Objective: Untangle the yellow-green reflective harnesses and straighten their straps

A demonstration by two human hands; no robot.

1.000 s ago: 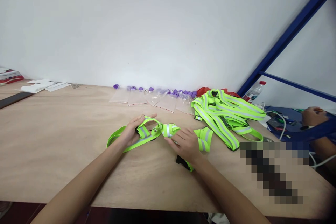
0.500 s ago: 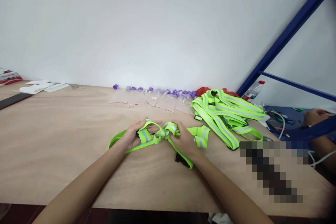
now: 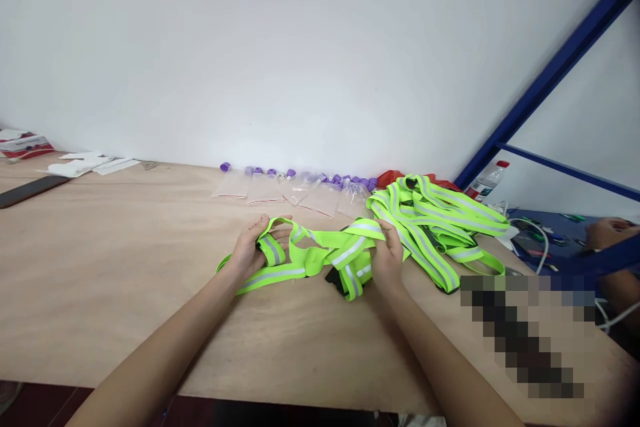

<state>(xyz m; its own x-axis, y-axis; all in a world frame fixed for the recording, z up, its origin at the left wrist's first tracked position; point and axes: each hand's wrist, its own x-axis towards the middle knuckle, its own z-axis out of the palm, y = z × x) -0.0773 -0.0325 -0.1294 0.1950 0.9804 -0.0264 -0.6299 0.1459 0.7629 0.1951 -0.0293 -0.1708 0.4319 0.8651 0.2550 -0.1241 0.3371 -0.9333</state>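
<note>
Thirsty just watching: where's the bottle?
In the head view, the red-capped bottle is at right, beside the blue frame, beyond the heaped green straps.

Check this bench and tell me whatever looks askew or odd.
A pixelated patch at the right of the table hides what lies there. Between the left hand and right hand, the strap looks twisted, its plain green underside showing beside the striped face. Nothing appears spilled or damaged.

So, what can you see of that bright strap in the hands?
The strap is flat, yellow-green, fabric by its look, with a silvery stripe along its middle and a black, plastic-looking buckle part. It runs in loose loops and folds between the left hand and right hand, which both hold it, over the wooden table, left of a pile of similar straps.
</note>
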